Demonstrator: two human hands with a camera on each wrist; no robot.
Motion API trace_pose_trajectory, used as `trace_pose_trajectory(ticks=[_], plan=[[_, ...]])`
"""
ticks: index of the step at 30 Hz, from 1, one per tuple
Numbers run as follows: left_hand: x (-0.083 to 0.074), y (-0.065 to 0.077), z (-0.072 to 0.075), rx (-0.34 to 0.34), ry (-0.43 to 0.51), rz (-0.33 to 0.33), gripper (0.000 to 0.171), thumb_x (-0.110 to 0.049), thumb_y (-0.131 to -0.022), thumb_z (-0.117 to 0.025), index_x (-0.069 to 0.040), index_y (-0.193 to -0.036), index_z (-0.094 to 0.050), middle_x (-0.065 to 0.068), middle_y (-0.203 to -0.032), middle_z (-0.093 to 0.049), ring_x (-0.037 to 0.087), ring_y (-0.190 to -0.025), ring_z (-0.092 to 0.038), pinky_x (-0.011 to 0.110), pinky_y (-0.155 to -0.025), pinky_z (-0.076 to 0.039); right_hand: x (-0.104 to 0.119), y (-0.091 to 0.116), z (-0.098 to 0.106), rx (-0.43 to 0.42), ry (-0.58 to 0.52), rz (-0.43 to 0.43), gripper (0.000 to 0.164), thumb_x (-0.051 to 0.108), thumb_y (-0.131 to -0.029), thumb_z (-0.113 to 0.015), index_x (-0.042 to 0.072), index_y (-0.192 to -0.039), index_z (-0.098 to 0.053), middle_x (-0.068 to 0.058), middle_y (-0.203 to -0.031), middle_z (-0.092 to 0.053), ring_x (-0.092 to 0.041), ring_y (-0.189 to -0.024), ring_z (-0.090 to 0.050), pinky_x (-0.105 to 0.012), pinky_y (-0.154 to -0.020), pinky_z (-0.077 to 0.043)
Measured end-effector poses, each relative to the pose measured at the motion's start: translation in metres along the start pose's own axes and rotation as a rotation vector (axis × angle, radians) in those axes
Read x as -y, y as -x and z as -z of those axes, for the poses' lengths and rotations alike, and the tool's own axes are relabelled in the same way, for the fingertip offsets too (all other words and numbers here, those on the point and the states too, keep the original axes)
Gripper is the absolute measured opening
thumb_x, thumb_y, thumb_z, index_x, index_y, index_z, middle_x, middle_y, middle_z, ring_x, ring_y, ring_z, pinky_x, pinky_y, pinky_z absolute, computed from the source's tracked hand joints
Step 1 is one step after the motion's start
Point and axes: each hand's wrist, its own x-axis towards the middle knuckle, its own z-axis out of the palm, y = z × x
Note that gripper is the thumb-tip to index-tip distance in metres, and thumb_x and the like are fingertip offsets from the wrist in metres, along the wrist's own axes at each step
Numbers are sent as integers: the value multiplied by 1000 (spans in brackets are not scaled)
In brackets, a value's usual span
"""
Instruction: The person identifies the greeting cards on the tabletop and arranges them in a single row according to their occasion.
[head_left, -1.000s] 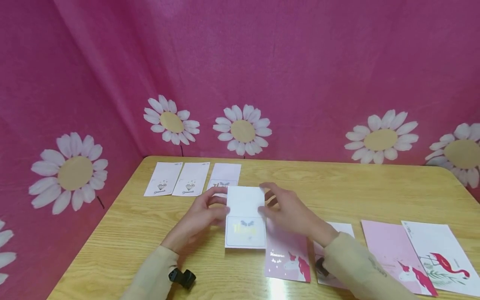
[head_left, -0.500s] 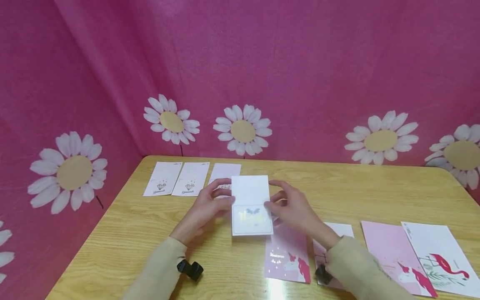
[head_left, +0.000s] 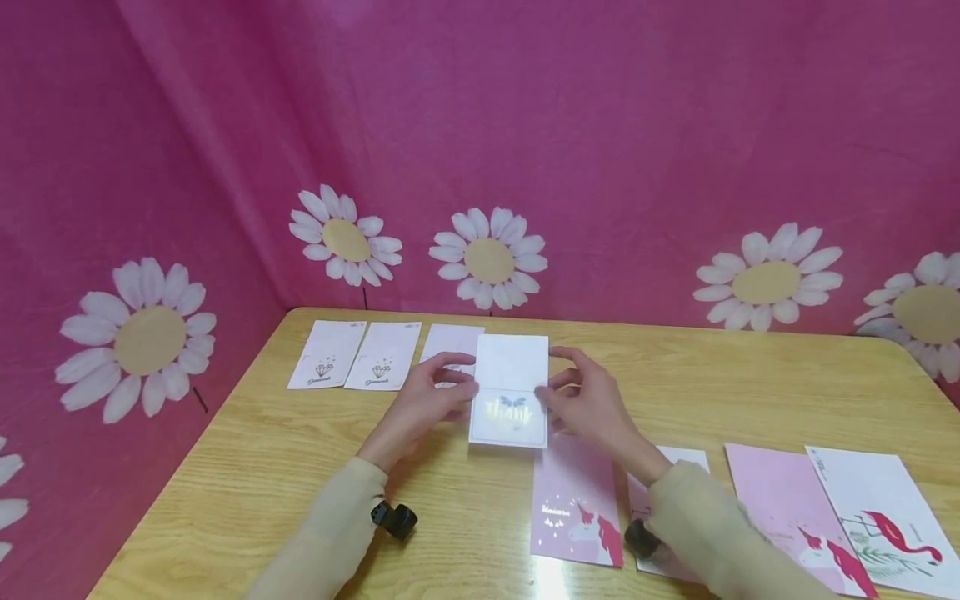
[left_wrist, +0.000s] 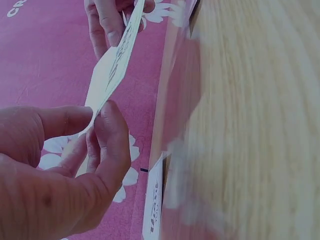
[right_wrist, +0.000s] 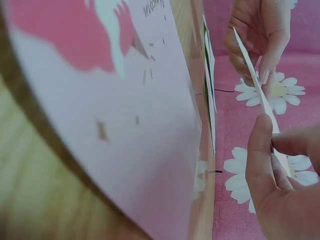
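Note:
A white greeting card [head_left: 510,417] with "Thank" in gold letters and a winged motif is held up over the table, a crease across its middle. My left hand [head_left: 423,404] pinches its left edge between thumb and fingers, as the left wrist view of the card [left_wrist: 112,75] shows. Its right edge is pinched by my right hand [head_left: 592,400], and the right wrist view shows the card [right_wrist: 267,105] nearly edge-on. Behind the left fingers, another Thank card [head_left: 453,340] lies partly hidden on the table.
Two diamond cards [head_left: 382,354] lie at the back left of the wooden table [head_left: 262,483]. Along the front right are a pink unicorn card [head_left: 573,508], a white card [head_left: 686,458] partly under the right arm, a second unicorn card [head_left: 787,492] and a flamingo card [head_left: 862,475]. A pink daisy curtain [head_left: 600,150] hangs behind.
Both hands have moved the Thank card up and a little to the right, away from the body. The cards on the table stay where they were.

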Motion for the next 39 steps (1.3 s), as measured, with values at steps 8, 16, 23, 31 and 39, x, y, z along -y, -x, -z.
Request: trace_pose_trajectory(ticks=[8, 16, 23, 31, 39], plan=[[-7, -14, -7, -40, -43, 37, 47, -17, -92, -75, -16, -136, -60, 13, -127, -65, 25, -102, -68, 37, -83, -62, 2, -10, -2, -41, 4, 20, 65, 6, -91, -73, 8, -149, -44, -20, -103, -70, -16, -70, -71, -37, -59, -62], [-10, -33, -11, -91, -97, -20, 44, -14, -90, -76, -14, -133, -63, 13, -120, -67, 23, -95, -68, 33, -76, -62, -3, -22, -2, -44, 88, 3, 71, 7, -87, -76, 7, -151, -45, -19, -113, -69, -22, -92, -72, -31, -73, -63], [-17, -49, -18, -148, -336, -117, 52, -17, -86, -78, -12, -135, -64, 12, -114, -72, 24, -96, -69, 34, -85, -57, -7, -38, -1, -38, 104, 7, 73, 5, -88, -73, 4, -153, -41, -19, -110, -66, -16, -78, -68, -31, -68, -63], [-21, -62, -22, -136, -527, -121, 58, -18, -87, -78, -13, -141, -57, 10, -116, -72, 27, -105, -67, 42, -98, -52, -9, -52, 2, -32, 169, -9, 75, 4, -88, -73, 3, -155, -40, -20, -110, -66, -18, -80, -65, -28, -67, -62], [-23, -68, -21, -99, -623, -93, 50, -17, -89, -75, -13, -137, -59, 9, -120, -71, 27, -112, -65, 44, -101, -51, -14, -61, 2, -6, 237, -16, 74, 5, -89, -73, 1, -155, -39, -20, -109, -67, -21, -85, -64, -22, -67, -56]])
